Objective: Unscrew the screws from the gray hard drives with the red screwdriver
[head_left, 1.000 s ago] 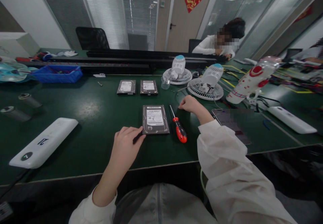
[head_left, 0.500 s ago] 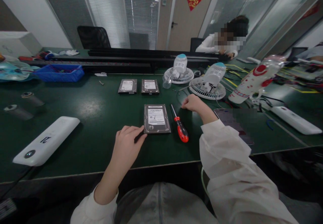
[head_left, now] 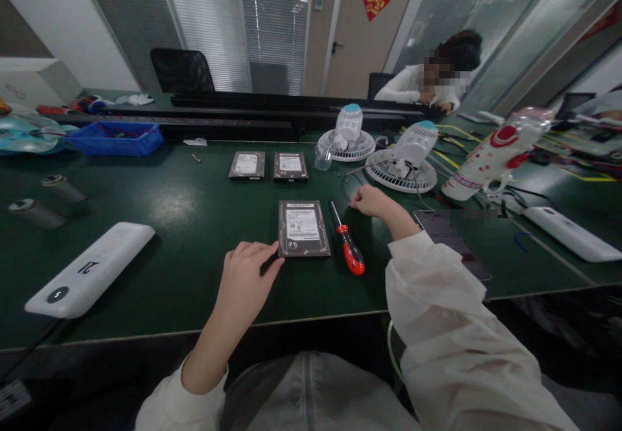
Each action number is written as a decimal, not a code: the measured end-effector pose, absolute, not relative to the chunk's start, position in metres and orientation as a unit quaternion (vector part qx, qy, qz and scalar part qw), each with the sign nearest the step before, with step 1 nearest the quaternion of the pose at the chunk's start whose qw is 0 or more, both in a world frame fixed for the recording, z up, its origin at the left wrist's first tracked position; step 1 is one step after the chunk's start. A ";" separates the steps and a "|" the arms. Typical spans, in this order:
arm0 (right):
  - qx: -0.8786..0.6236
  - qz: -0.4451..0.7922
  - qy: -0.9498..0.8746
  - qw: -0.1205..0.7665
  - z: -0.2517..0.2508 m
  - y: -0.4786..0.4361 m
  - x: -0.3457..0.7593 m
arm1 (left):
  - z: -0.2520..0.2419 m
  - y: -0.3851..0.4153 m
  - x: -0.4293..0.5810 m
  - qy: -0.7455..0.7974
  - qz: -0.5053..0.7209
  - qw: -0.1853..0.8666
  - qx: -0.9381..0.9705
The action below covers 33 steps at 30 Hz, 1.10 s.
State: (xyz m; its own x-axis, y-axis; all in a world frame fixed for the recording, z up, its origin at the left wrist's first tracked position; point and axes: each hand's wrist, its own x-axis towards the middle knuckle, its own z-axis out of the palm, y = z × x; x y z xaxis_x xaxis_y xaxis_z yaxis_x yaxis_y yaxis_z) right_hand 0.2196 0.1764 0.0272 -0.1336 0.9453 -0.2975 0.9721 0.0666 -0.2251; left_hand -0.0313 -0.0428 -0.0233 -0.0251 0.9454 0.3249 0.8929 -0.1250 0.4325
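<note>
A hard drive (head_left: 304,229) lies label up on the table, directly ahead of me. My left hand (head_left: 250,267) is at its near left corner, with thumb and fingertips closed on that edge. To the right of the drive rests a screwdriver (head_left: 350,249) with a red and black handle, its shaft pointing away from me. My right hand (head_left: 372,200) is low over the table just past the screwdriver, fingers pinched together. Whatever the pinch holds, if anything, is too small to make out. Two more hard drives, one silver (head_left: 247,165) and one darker (head_left: 290,166), lie farther back.
Behind my right hand stand two white fans (head_left: 401,170) and a clear plastic cup (head_left: 322,157). A phone-like dark slab (head_left: 454,243) lies under my right forearm. White power banks (head_left: 92,269) flank the work area. A blue tray (head_left: 116,140) sits back left; a person (head_left: 413,87) sits across the table.
The view has shifted very slightly. Both hands, the hard drive and the screwdriver keep their places relative to one another.
</note>
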 end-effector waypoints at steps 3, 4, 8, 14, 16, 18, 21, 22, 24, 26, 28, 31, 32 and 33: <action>0.649 -0.206 0.732 0.029 0.036 0.173 0.219 | -0.023 -0.043 -0.031 0.659 0.281 0.043 0.696; 0.642 -0.216 0.736 0.026 0.040 0.170 0.218 | -0.023 -0.043 -0.031 0.659 0.283 0.042 0.695; 0.575 -0.267 0.773 0.006 0.063 0.153 0.208 | -0.021 -0.044 -0.030 0.663 0.286 0.045 0.691; 0.376 -0.320 0.868 0.046 0.092 0.121 0.159 | -0.021 -0.044 -0.030 0.673 0.300 0.064 0.673; 0.316 -0.311 0.893 0.075 0.094 0.112 0.140 | -0.021 -0.044 -0.030 0.674 0.309 0.066 0.668; 0.269 -0.296 0.911 0.102 0.090 0.105 0.124 | -0.022 -0.044 -0.031 0.672 0.314 0.070 0.667; 0.211 -0.277 0.926 0.143 0.081 0.097 0.108 | -0.021 -0.045 -0.031 0.672 0.316 0.076 0.666; 0.196 -0.269 0.931 0.151 0.078 0.095 0.105 | -0.021 -0.045 -0.031 0.672 0.314 0.077 0.666; 0.174 -0.253 0.939 0.156 0.073 0.093 0.101 | -0.020 -0.046 -0.031 0.672 0.312 0.078 0.667; 0.163 -0.237 0.945 0.156 0.070 0.092 0.099 | -0.019 -0.046 -0.031 0.670 0.311 0.080 0.669; 0.155 -0.228 0.948 0.160 0.069 0.090 0.097 | -0.019 -0.046 -0.031 0.668 0.310 0.080 0.671; 0.144 -0.226 0.948 0.174 0.069 0.088 0.094 | -0.019 -0.046 -0.031 0.670 0.307 0.077 0.672; 0.142 -0.226 0.947 0.177 0.069 0.087 0.093 | -0.019 -0.046 -0.031 0.671 0.304 0.077 0.671; 0.141 -0.226 0.947 0.179 0.070 0.087 0.092 | -0.019 -0.046 -0.031 0.672 0.303 0.078 0.671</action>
State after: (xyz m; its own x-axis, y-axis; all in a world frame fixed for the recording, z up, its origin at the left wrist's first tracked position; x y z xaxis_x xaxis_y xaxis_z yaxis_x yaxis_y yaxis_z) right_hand 0.0924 0.0873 0.0696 -0.8965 0.1866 -0.4019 0.3477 0.8585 -0.3771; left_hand -0.0312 -0.0456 -0.0185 -0.0875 0.9493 0.3019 0.8555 -0.0837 0.5111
